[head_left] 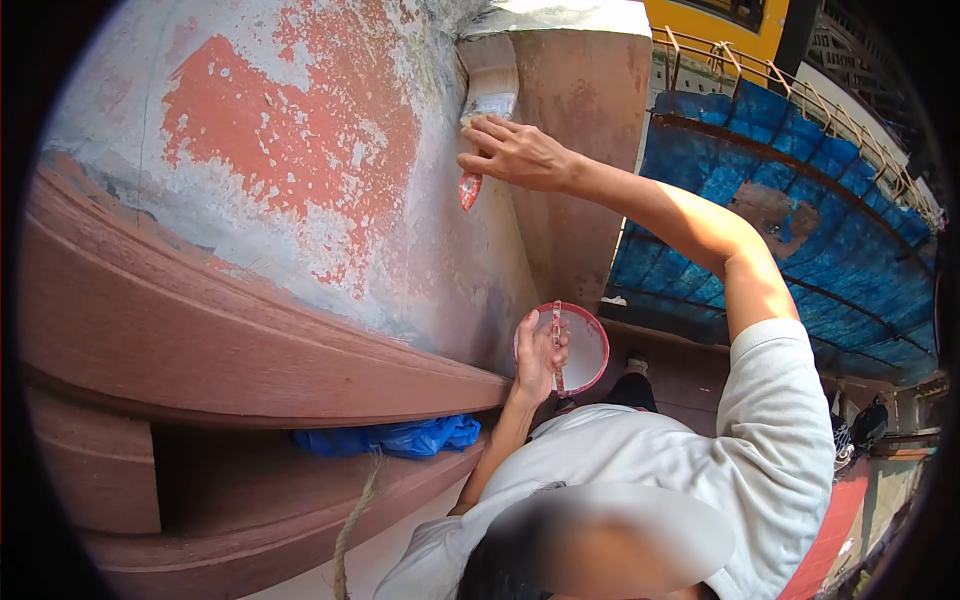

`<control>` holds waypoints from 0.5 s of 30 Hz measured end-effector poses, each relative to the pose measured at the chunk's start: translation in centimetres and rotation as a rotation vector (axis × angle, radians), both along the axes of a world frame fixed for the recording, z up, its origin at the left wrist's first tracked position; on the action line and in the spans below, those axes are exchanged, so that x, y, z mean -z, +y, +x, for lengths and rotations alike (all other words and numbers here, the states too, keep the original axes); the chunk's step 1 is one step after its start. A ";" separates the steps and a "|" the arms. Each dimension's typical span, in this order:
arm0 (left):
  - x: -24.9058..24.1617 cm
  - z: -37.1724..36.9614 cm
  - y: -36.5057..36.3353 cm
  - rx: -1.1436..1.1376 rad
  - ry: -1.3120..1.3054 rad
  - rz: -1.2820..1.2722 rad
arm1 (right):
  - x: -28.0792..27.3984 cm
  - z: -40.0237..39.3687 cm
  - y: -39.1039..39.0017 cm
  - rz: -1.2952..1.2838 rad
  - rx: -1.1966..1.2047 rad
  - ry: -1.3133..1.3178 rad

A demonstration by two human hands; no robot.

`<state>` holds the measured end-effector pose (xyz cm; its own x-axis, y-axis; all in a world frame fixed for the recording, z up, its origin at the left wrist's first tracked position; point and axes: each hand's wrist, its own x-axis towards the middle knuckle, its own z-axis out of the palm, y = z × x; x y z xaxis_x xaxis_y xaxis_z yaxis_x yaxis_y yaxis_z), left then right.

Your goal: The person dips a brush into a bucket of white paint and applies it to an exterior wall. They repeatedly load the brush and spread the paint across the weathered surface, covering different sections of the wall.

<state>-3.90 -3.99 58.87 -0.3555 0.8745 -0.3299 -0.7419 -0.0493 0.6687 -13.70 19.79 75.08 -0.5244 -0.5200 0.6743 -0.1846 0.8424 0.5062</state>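
My right hand (522,155) is closed round a wide paintbrush (491,82). Its bristles press on the wall corner beneath a pale ledge, and the red, paint-spotted handle end sticks out below my fingers. Lower down, my left hand (540,358) is closed on the handle of a paint bucket (604,350) with a red rim, held in front of my body. Whitish paint shows inside the bucket. Beside the brush, the wall (290,140) has worn red patches amid grey-white plaster, and the adjoining face (580,130) is brownish.
A brown wooden rail (250,345) curves along the left side, with a crumpled blue plastic bag (400,437) below it and a rope (355,520) hanging near. At right is a blue sheet (700,170) under rusty bars. My shoe (637,366) stands on the reddish floor.
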 end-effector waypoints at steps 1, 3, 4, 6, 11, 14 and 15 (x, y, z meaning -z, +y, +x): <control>0.0 0.0 0.0 0.002 0.003 0.004 | 0.3 0.5 -0.6 -0.014 -0.010 -0.013; 0.1 0.0 0.1 0.009 0.007 0.010 | 0.4 0.9 -1.5 -0.094 -0.024 -0.052; 0.1 0.0 0.2 0.009 0.008 0.014 | -0.8 0.9 -1.8 -0.070 -0.039 0.003; 0.1 0.2 0.2 0.020 0.006 0.008 | -3.6 1.5 -2.8 -0.033 -0.058 0.110; 0.1 0.3 0.3 0.034 0.017 -0.024 | -5.0 -0.1 -1.0 -0.016 -0.027 0.151; 0.1 0.2 0.2 0.028 0.011 -0.024 | -1.9 -0.4 -0.1 0.040 0.028 0.050; 0.1 0.2 0.0 0.020 0.008 -0.020 | -0.6 -0.1 -0.1 0.037 0.043 -0.009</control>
